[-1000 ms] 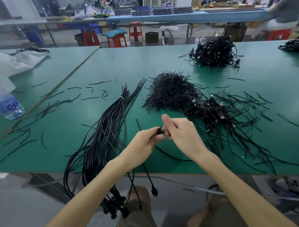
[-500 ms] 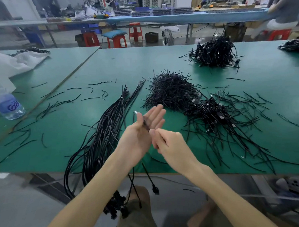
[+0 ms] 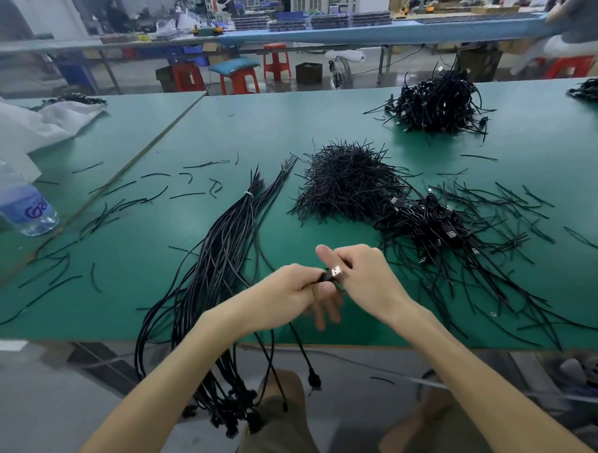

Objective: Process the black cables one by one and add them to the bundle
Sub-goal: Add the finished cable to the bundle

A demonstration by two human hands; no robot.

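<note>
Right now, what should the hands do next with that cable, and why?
Probably swing the cable left and lay it along the tied bundle. The left hand and right hand both pinch it at its USB plug, and its other end dangles off the table edge like the bundle's ends.

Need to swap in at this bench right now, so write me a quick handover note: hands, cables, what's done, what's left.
Left hand grips one black cable just behind its USB plug; the rest of it hangs over the front edge of the table.
Right hand is curled at the plug and seems to pinch the same cable.
Bundle, bound by a white tie, lies left of the hands, its ends hanging off the edge.
Done: many cables are in the bundle.
Left: add the held cable, then work through the tangled pile on the right.
</note>
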